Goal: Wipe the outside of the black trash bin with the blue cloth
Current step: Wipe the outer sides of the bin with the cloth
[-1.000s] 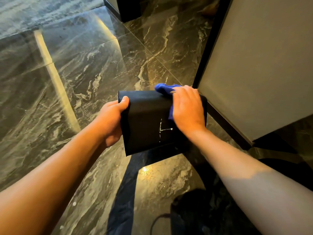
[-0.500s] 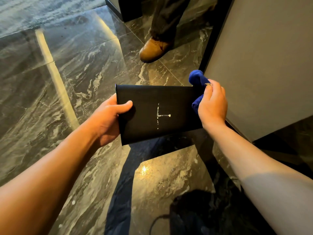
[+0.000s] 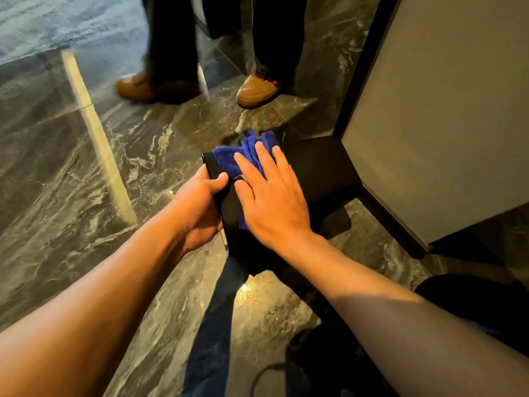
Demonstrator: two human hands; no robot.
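The black trash bin is a flat-sided box held above the marble floor in the middle of the view. My left hand grips its left edge, thumb on the upper face. My right hand lies flat with fingers spread, pressing the blue cloth onto the bin's upper face near the left end. Part of the cloth bunches past the bin's far edge. The white mark on the bin is hidden under my right hand.
Another person stands close beyond the bin, with tan boots and dark trousers. A grey panel with a dark frame rises at the right, almost touching the bin. Glossy dark marble floor spreads to the left.
My right hand has moved with the cloth from the bin's right end to its left part and flattened out. The view has tilted up, so both boots of the other person show.
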